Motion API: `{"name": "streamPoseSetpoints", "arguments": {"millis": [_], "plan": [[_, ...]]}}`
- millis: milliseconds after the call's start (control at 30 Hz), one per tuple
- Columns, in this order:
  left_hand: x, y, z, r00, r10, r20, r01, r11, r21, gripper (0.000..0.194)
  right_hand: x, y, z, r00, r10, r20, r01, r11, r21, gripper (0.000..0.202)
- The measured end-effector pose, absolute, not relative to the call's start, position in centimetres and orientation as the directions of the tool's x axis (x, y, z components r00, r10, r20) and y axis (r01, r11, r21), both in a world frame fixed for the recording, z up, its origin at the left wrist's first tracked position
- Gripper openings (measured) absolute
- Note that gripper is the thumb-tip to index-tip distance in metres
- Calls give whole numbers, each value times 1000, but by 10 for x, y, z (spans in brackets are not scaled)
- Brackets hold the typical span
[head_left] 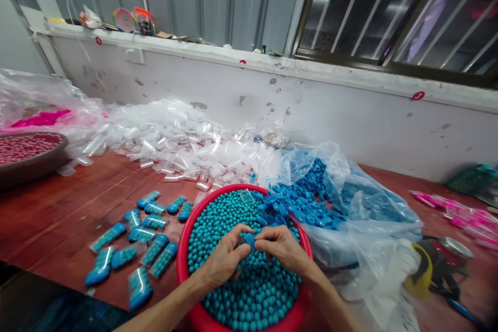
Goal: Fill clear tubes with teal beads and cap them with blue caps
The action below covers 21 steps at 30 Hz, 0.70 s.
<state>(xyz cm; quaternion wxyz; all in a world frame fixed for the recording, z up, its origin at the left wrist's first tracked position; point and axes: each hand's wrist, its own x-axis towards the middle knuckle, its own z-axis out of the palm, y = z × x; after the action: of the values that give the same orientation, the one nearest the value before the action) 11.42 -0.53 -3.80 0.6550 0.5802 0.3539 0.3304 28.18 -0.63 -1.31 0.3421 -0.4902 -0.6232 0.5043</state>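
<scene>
A red basin (pixel 182 254) full of teal beads (pixel 218 218) stands at the front of the table. Over the beads, my left hand (pixel 229 255) and my right hand (pixel 278 246) meet at a small blue cap (pixel 249 241), the fingers of both closed on it. Whether a clear tube is also between the fingers is too small to tell. More blue caps (pixel 307 192) spill from a plastic bag onto the basin's right rim. Left of the basin lie several bead-filled clear tubes with blue caps (pixel 154 249).
Clear empty tubes (pixel 187 145) are heaped along the wall. A bowl of pink beads (pixel 31 148) stands at far left. At right are a clear plastic bag (pixel 365 218), a lidded jar (pixel 455 249), yellow-handled tool (pixel 422 272) and pink-capped tubes (pixel 462 215).
</scene>
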Motion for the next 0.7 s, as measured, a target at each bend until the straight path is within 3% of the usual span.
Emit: {"name": "streamPoseSetpoints", "arguments": {"millis": [100,167,267,333,467,700], "plan": [[116,-8,-36,540,835,-105,-6,128,992,38,284,-6,-14,-309,945,-105,248,-26,-968,14],[115,-10,-34,499,864,-68,39,56,998,34,282,-7,-14,-300,949,-100,259,-20,-966,16],[114,-10,-31,405,912,66,127,-127,984,20,277,-9,-12,-262,961,86,364,180,-914,16],[113,-9,-31,413,910,43,121,-102,987,19,277,-9,-11,-284,945,164,404,273,-873,17],[114,-7,-33,545,827,-139,25,150,988,34,284,-5,-10,-379,923,-62,311,65,-948,18],[113,-9,-32,500,864,-57,71,24,997,22,279,-10,-18,-303,953,0,257,81,-963,13]]}}
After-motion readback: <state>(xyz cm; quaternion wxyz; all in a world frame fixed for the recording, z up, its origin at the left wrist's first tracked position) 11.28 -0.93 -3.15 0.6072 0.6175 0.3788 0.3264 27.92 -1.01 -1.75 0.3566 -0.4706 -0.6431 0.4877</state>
